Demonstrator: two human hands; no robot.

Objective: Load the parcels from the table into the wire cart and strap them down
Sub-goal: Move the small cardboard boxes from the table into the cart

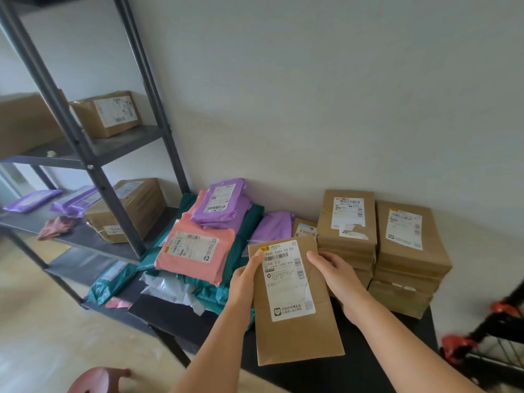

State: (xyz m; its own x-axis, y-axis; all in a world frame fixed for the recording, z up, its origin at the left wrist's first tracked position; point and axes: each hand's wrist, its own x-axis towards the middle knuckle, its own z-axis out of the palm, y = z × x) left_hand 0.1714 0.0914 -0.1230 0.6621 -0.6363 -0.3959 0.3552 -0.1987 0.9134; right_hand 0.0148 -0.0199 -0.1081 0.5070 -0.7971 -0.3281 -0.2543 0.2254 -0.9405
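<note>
Two hands hold one brown parcel (297,333) between them, lifted above the near part of the dark counter (354,373) and tilted slightly. The left hand (245,279) grasps its left edge, thumb lying on the white label; the right hand (337,276) grasps the right edge, thumb on the brown paper beside the label. The fingers of both hands go behind the parcel and are hidden. Just beyond the right hand, against the wall, stand two stacks of brown parcels (408,251), whose lower layers show only as edges. Beyond the left hand lies a heap of soft mailers (195,251), pink, purple and teal, the bottom ones mostly covered. A small brown packet (304,228) peeks out behind the held parcel's far edge. At the far right the wire cart (496,336) is blurred and cut off by the frame; only black bars and red parts can be made out.
</note>
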